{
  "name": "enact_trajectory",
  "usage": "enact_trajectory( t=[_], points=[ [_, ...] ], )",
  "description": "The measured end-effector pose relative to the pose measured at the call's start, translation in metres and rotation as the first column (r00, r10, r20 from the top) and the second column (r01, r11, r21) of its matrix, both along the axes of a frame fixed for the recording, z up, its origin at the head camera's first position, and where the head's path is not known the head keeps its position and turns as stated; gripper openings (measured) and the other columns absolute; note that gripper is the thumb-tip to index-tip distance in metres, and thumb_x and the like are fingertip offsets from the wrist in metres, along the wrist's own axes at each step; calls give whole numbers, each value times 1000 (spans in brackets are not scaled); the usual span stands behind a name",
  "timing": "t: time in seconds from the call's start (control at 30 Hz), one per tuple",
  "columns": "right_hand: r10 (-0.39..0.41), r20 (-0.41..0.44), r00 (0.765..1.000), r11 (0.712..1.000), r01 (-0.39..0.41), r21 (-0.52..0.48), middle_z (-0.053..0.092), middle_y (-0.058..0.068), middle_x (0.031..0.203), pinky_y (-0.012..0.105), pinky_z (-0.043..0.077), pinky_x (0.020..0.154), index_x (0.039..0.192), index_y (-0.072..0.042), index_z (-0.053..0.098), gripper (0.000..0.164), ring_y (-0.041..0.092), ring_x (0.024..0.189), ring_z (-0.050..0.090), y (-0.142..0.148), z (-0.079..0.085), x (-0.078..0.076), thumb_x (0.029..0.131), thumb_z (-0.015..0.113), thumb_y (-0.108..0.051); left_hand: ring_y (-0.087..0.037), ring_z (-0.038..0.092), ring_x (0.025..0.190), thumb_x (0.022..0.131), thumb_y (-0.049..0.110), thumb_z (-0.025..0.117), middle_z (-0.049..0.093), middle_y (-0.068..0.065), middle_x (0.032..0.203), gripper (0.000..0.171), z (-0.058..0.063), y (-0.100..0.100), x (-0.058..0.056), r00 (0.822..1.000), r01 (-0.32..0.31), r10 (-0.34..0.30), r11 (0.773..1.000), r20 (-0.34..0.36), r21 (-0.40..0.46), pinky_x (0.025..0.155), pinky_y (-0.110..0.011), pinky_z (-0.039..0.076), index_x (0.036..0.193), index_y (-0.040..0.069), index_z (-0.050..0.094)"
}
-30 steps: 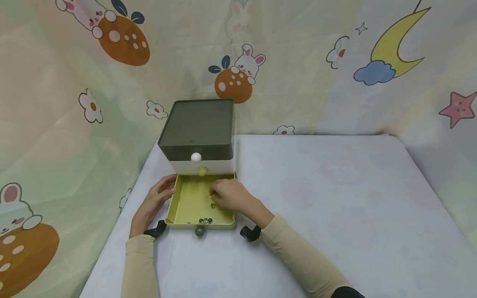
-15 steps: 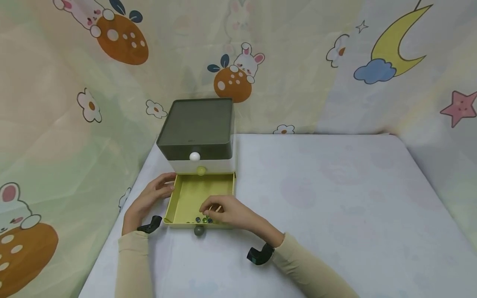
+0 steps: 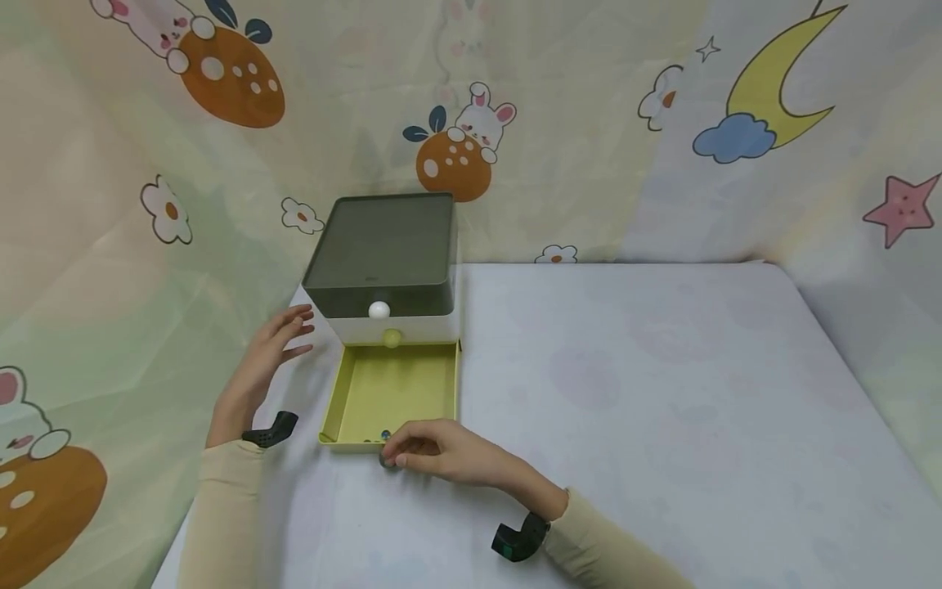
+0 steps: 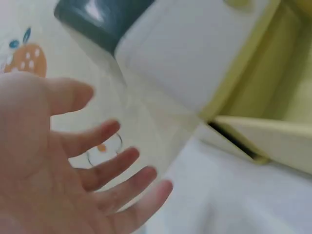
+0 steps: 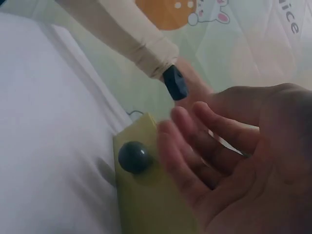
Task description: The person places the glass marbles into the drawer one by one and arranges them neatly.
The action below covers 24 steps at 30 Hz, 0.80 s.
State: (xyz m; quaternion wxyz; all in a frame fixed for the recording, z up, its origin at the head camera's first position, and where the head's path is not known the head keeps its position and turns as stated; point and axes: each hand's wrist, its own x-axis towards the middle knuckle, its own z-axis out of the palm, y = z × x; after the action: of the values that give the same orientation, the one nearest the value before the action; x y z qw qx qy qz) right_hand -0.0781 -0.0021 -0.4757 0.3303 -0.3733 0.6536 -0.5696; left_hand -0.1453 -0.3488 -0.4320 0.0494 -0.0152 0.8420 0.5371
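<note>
A small drawer cabinet (image 3: 386,245) with a dark green top stands on the table, its yellow bottom drawer (image 3: 397,380) pulled out. A small marble (image 3: 385,434) shows at the drawer's front; my right hand (image 3: 452,454) hides part of that area. This hand is at the drawer's front, by the dark round knob (image 5: 134,157), fingers loosely bent. In the right wrist view, the fingers look apart from the knob and hold nothing visible. My left hand (image 3: 259,368) is raised left of the cabinet, fingers spread, touching nothing.
Above the open drawer are a white drawer front with a yellow-green knob (image 3: 392,338) and a green one with a white knob (image 3: 379,310). A white-covered table (image 3: 625,393) extends right. A patterned cloth backdrop (image 3: 574,123) surrounds it.
My right hand has moved from inside the drawer toward the front, to its knob. My left hand has left the drawer's side and moved left and away. The drawer remains pulled out.
</note>
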Motion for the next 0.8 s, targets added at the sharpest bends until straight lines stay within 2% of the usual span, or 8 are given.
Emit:
enact_trajectory(
  t=[0.1, 0.17, 0.27, 0.4, 0.5, 0.57, 0.67, 0.8],
  points=[
    [52, 83, 995, 999, -53, 9, 71, 10, 129, 20, 54, 94, 135, -4, 64, 32, 7, 114, 69, 0, -5, 5, 106, 61, -17, -43, 33, 154, 112, 50, 32, 26, -21, 170, 68, 19, 2, 0, 1000, -13, 13, 999, -8, -37, 101, -18, 53, 166, 8, 23],
    [82, 151, 985, 996, -86, 21, 71, 12, 131, 22, 55, 92, 141, -1, 59, 38, 7, 112, 70, 0, -10, 8, 106, 60, -16, -45, 30, 155, 112, 53, 29, 23, -22, 171, 71, 31, 4, 0, 1000, 8, -8, 1000, 3, -26, 99, -19, 54, 167, 9, 19],
    [109, 279, 954, 993, -118, 16, 70, 22, 133, 29, 59, 94, 147, 4, 50, 44, 23, 115, 72, -1, -18, 12, 107, 58, -12, -46, 25, 156, 111, 56, 28, 17, -23, 173, 74, 47, 7, -3, 997, 66, -67, 997, 44, 32, 95, -20, 56, 168, 12, 13],
    [87, 471, 878, 996, -89, -18, 67, 28, 135, 40, 60, 98, 150, 8, 44, 49, 38, 119, 70, -4, -27, 19, 107, 56, -11, -47, 22, 157, 110, 59, 28, 13, -21, 174, 74, 64, 12, -10, 987, 120, -130, 987, 96, 107, 94, -25, 58, 169, 19, 12],
    [35, 586, 809, 999, -20, -32, 69, 25, 134, 41, 60, 99, 149, 8, 45, 51, 32, 118, 71, -6, -32, 23, 106, 58, -16, -46, 21, 158, 109, 60, 31, 15, -18, 174, 73, 73, 16, -15, 984, 127, -140, 984, 106, 127, 95, -28, 58, 169, 22, 16],
    [10, 639, 769, 999, 15, -34, 69, 22, 134, 41, 59, 99, 150, 8, 44, 53, 27, 117, 71, -8, -36, 25, 106, 58, -19, -43, 24, 158, 109, 60, 33, 19, -12, 174, 71, 77, 19, -18, 986, 121, -134, 984, 103, 129, 96, -28, 58, 168, 24, 19],
    [-6, 691, 723, 997, 58, -53, 68, 22, 135, 42, 59, 100, 148, 9, 44, 52, 28, 118, 71, -11, -39, 25, 107, 58, -20, -34, 30, 156, 108, 61, 36, 30, -3, 170, 69, 81, 24, -20, 988, 103, -115, 987, 98, 126, 99, -30, 57, 166, 27, 26],
    [17, 757, 654, 990, 94, -104, 63, 26, 141, 45, 57, 104, 133, 5, 53, 36, 30, 122, 70, -17, -44, 25, 108, 57, -19, -25, 39, 150, 107, 60, 39, 38, 2, 163, 65, 83, 30, -23, 992, 83, -94, 989, 86, 120, 102, -33, 56, 164, 28, 33]
  ],
)
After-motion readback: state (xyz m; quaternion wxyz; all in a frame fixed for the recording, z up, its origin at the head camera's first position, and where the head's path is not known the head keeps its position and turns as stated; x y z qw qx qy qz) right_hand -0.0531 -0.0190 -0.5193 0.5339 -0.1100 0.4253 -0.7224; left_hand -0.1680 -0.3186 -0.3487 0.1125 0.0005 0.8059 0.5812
